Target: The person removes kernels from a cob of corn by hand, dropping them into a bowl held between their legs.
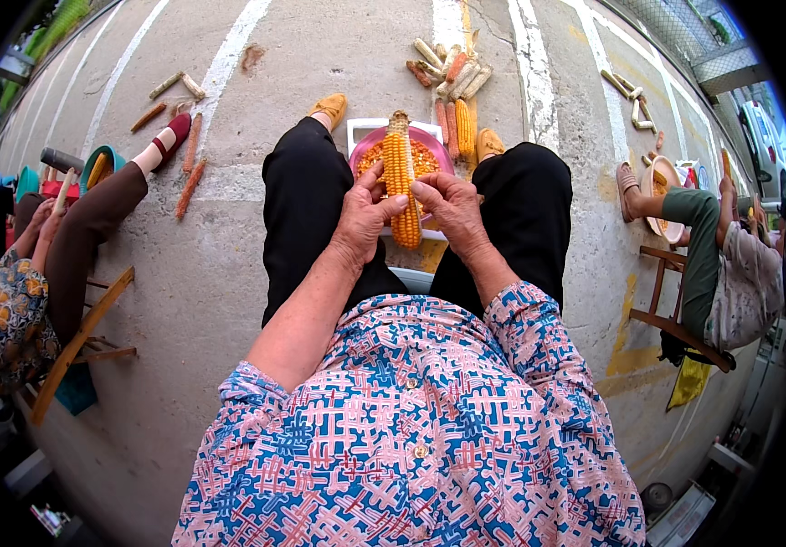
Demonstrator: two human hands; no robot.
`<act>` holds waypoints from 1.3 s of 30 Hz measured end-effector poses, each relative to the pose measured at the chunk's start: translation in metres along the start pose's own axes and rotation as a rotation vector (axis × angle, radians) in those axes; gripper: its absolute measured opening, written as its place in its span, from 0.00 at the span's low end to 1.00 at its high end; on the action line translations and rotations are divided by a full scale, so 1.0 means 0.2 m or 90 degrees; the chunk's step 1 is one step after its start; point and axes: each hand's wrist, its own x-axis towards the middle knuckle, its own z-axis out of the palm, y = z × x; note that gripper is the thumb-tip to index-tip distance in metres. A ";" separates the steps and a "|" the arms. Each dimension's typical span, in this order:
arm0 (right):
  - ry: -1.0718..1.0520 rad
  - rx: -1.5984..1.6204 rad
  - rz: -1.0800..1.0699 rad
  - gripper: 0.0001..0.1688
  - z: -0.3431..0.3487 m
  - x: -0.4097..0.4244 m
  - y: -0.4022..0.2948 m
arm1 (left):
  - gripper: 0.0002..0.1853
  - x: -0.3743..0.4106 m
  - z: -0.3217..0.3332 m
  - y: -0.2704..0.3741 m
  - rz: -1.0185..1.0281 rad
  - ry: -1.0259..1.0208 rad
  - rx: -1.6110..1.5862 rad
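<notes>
My left hand is closed around an ear of dried yellow corn, which stands nearly upright in view. A pale strip without kernels runs down from its top, on the right side. The thumb and fingers of my right hand press against the ear's right side. Whether the right hand also grips it, I cannot tell. Beneath the ear lies a pink plastic basin holding loose orange kernels. The basin rests on a white support between my knees.
Beyond the basin is a pile of shelled cobs, with reddish cobs and a yellow ear nearer. A seated person at left holds a pale cob beside a teal basin. At right another person sits by a cream basin.
</notes>
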 end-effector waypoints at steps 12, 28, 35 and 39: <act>-0.030 -0.033 -0.029 0.10 -0.02 0.03 0.04 | 0.35 0.01 -0.01 -0.03 0.015 0.007 0.047; 0.002 0.083 0.031 0.12 -0.01 0.03 0.05 | 0.34 -0.01 0.01 -0.01 0.008 -0.014 0.034; 0.032 0.030 -0.027 0.14 0.04 0.04 0.13 | 0.34 0.00 0.01 -0.02 0.014 -0.023 0.045; 0.017 0.066 -0.020 0.12 0.04 0.05 0.16 | 0.33 0.00 -0.01 -0.02 0.004 -0.021 0.042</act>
